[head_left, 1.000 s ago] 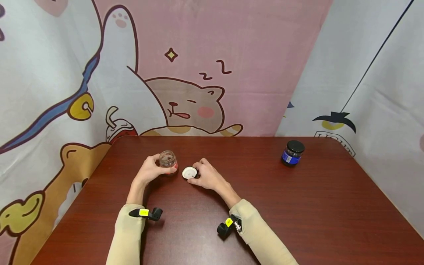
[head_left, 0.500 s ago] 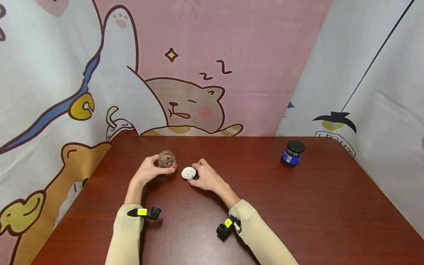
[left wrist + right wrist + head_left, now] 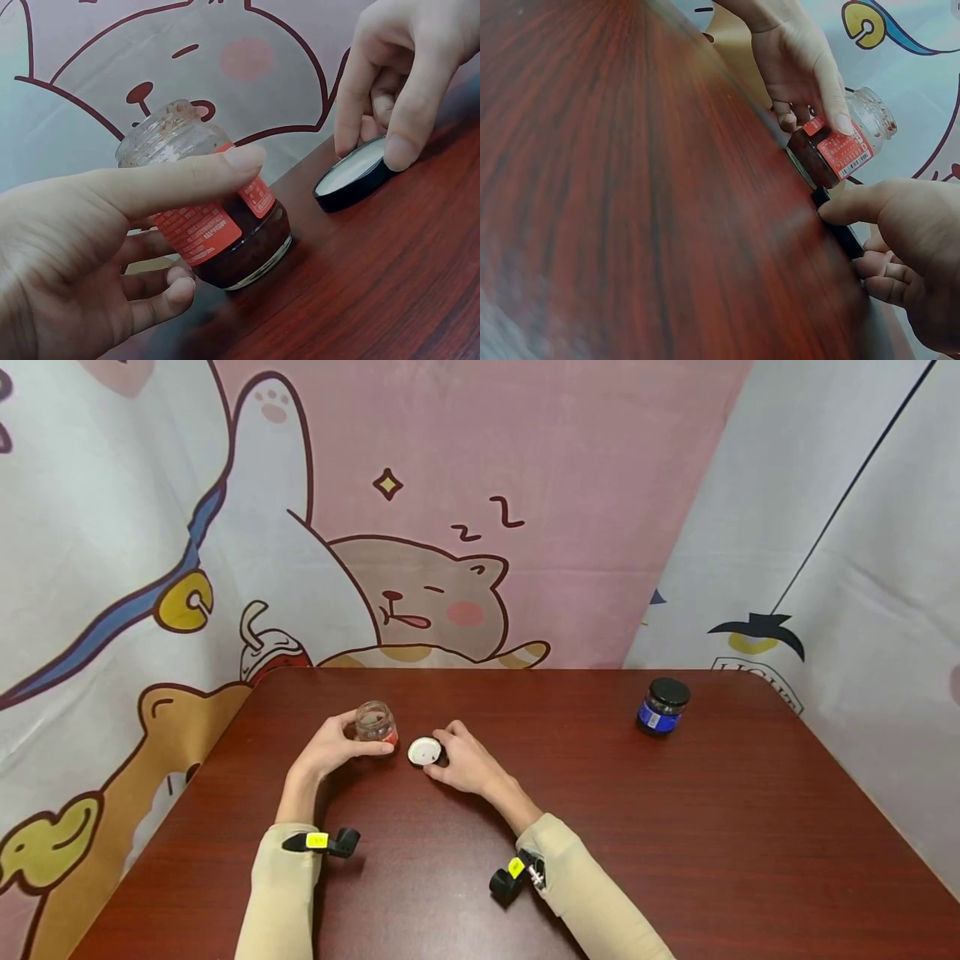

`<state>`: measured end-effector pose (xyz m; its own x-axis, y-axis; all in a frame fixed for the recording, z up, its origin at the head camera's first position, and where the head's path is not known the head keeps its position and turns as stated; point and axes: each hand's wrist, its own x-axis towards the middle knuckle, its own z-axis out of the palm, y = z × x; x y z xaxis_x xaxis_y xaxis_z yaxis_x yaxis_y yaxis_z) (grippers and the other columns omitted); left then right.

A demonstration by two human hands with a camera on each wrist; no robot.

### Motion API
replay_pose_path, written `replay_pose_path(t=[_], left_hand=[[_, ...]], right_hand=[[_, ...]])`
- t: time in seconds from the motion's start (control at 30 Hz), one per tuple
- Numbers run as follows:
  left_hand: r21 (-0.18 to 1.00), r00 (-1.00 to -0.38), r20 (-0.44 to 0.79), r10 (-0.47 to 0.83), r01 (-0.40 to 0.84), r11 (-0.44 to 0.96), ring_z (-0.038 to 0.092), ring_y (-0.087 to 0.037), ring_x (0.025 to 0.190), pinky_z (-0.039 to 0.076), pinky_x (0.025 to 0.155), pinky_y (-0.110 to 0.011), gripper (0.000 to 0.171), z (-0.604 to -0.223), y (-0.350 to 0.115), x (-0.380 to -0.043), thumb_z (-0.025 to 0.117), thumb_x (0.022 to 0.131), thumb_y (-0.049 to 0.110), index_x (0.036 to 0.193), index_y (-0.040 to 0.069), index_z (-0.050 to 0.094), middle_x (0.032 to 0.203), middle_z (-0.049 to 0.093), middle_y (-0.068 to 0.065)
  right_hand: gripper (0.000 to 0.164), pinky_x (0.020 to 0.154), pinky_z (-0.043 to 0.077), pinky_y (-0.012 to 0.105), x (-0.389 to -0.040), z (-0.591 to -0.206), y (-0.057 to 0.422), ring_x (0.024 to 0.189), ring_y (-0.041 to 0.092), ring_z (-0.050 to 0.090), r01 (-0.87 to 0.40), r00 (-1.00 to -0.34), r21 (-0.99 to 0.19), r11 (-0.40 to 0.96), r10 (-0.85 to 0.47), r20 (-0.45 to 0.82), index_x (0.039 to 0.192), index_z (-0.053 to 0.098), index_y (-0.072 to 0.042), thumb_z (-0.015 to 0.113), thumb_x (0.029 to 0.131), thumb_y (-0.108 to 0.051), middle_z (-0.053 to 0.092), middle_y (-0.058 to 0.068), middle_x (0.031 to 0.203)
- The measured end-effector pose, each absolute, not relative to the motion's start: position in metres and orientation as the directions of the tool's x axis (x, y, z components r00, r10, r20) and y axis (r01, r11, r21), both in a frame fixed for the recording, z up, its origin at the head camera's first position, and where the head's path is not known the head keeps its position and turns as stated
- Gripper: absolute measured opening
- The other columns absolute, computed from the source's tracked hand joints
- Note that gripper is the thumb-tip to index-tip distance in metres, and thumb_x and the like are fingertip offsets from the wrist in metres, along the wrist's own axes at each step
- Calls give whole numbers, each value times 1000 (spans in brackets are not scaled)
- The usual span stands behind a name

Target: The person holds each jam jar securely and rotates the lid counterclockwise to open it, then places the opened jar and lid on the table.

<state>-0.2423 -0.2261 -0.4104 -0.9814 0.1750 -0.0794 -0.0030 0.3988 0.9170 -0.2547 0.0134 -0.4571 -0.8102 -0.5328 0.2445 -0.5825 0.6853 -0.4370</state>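
My left hand (image 3: 330,750) grips a small glass jar (image 3: 377,727) with a red label, thumb across the label and fingers round the far side. The jar's mouth is uncovered, and dark contents fill its lower part in the left wrist view, where the jar (image 3: 217,217) stands on the table. Just to its right, my right hand (image 3: 468,762) pinches a black jar lid (image 3: 425,752) by the rim between thumb and fingers. The lid's white inside faces up, and it lies at the tabletop (image 3: 360,285). In the right wrist view the lid (image 3: 844,229) shows edge-on.
A second jar (image 3: 663,707) with a black lid and blue label stands at the table's back right. Behind the table's far edge hangs a cartoon-printed cloth (image 3: 570,485). Each sleeve carries a black wrist camera, one left (image 3: 345,843) and one right (image 3: 506,885).
Both hands have shifted slightly to the left, the jar and the lid moving with them. Each hand keeps its hold, and the blue-labelled jar has stayed put.
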Motion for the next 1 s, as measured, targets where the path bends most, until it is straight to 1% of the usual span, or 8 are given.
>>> replay_pose_path(t=[0.1,0.33,0.57,0.7,0.83,0.9,1.0], left_hand=[[920,-981,-66,184,11,392,54,-25,96,43,82,-36,62,-410,-226,-243,82,68,20,122,8,53,107,61,-12],[935,-979,-27,204,47,351,54,-24,100,40,89,-39,63,-409,-226,-245,82,66,14,121,6,52,109,60,-13],[945,-972,8,237,84,316,51,-27,103,40,89,-38,68,-404,-226,-244,80,68,6,127,5,46,115,55,-18],[947,-968,28,250,106,304,48,-32,107,38,90,-43,72,-400,-226,-243,78,70,4,132,6,41,118,51,-21],[950,-969,33,244,106,293,46,-34,109,32,94,-49,76,-401,-228,-246,79,70,7,135,10,38,120,49,-21],[948,-971,39,237,111,297,45,-32,110,30,96,-49,78,-405,-229,-249,79,70,11,136,13,37,120,49,-19],[939,-976,50,214,119,323,45,-28,110,30,95,-48,81,-411,-231,-253,80,70,18,137,18,36,119,48,-15]], right_hand=[[53,69,44,26,-254,-457,13,78,13,49,-592,-805,-427,684,-531,264,118,55,-2,71,76,-28,48,7,101],[52,67,43,24,-254,-456,14,77,11,48,-591,-805,-433,681,-533,261,118,55,-1,70,76,-26,48,7,101],[51,66,42,21,-255,-451,16,75,9,49,-582,-810,-462,669,-527,257,118,55,0,70,77,-27,47,6,100],[52,68,43,20,-255,-448,17,77,8,50,-578,-812,-466,669,-528,249,120,55,1,68,78,-28,49,6,101],[54,68,43,21,-256,-442,20,76,10,53,-565,-818,-498,657,-525,236,122,53,2,68,79,-27,50,8,102],[54,68,44,21,-256,-438,21,76,11,54,-561,-820,-511,651,-521,238,122,52,2,68,79,-26,51,9,102],[53,68,44,21,-256,-433,24,76,10,54,-562,-820,-522,642,-515,249,123,52,1,68,80,-26,51,10,102]])
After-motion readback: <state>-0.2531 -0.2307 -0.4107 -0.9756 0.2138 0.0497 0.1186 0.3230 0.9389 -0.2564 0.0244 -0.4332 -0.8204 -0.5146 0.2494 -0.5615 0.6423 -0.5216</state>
